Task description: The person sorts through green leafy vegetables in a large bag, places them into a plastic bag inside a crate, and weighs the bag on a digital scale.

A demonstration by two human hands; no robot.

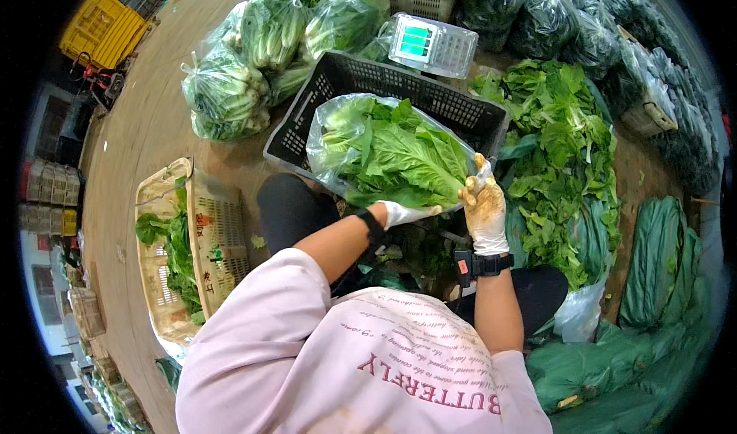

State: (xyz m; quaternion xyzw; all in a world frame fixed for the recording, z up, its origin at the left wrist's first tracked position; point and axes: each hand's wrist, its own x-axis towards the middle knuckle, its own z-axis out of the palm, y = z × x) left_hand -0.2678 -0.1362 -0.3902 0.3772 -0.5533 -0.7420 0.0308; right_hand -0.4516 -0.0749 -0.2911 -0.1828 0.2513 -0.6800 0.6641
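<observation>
A clear plastic bag of leafy green vegetables lies in a black plastic crate, its mouth toward me. White gloves cover both of my hands. My right hand, its glove stained yellow-brown, pinches the bag's edge at the near right corner. Along the near edge, my left hand holds the bag from below, with most of its fingers hidden. Broad leaves fill the bag, and pale stalks press against its far left end.
Beyond the crate stands a digital scale display with lit green panels. Filled vegetable bags are at far left. A cream plastic crate holds greens at left. Loose leaves lie on green sheeting at right; dark-filled bags stand behind.
</observation>
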